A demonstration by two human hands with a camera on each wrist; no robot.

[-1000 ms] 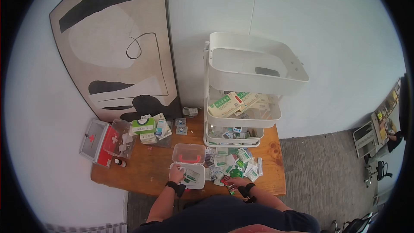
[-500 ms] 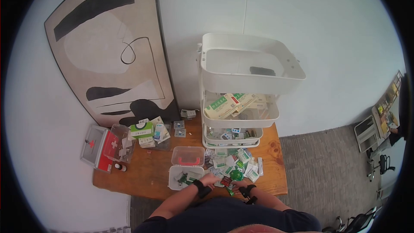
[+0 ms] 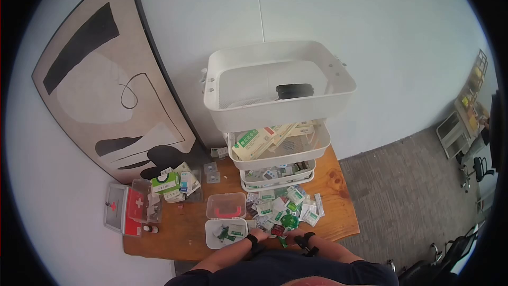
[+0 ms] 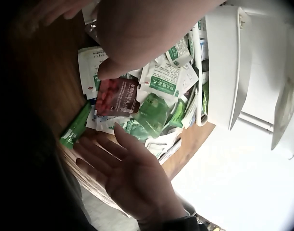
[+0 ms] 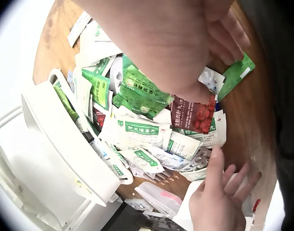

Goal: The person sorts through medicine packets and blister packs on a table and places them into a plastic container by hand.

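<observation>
hiding part of the red sachet (image 5: 192,114), both hands' fingers (image 4: 96,149) spread.

A dark, short-sleeved top is worn; a black band, probably a camera strap, is fastened round each wrist, and the left hand (image 3: 259,233) and right hand (image 3: 292,232) are left bare
</observation>
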